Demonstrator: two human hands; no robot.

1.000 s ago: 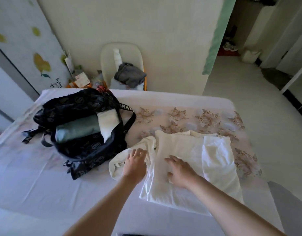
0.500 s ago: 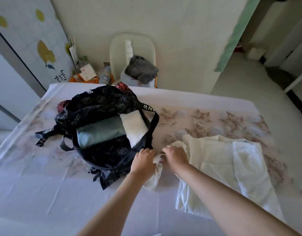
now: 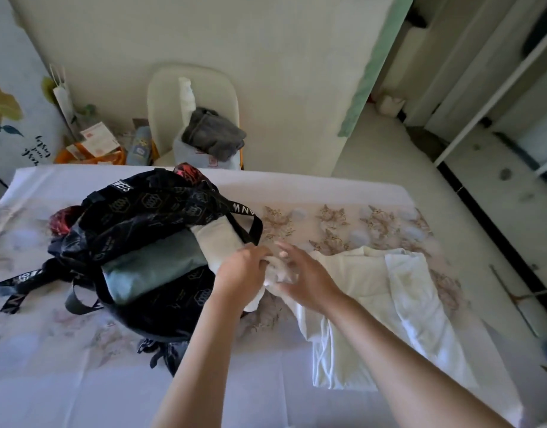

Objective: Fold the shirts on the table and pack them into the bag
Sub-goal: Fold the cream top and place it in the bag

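**Sleeve bunched up right next to the bag: why the shirt sat where it did**

The white shirt (image 3: pixel 358 304) was lying half-folded on the table (image 3: pixel 80 381), just right of the black bag (image 3: pixel 148 211). One side was already turned in, and one sleeve end was pulled out toward the bag's mouth. The left hand (image 3: pixel 241 270) had its fingers curled around that bunched sleeve, gripping it at the bag's edge. The right hand (image 3: pixel 303 279) was over the same bunch with fingers spread and mostly straight, not clamped on anything. It was blurry though, so I couldn't tell if the palm was actually pressing the cloth.

My guess is the left was pinning the sleeve so the right could smooth or flip it across the body. Keeping the shirt that close to the bag makes sense too, since it's a short move once folded.

The bag lay on its side, unzipped, with a grey-green shirt (image 3: pixel 155 267) and a white folded one (image 3: pixel 216 239) already tucked in side by side. So it looked partway done, with this shirt not yet packed.
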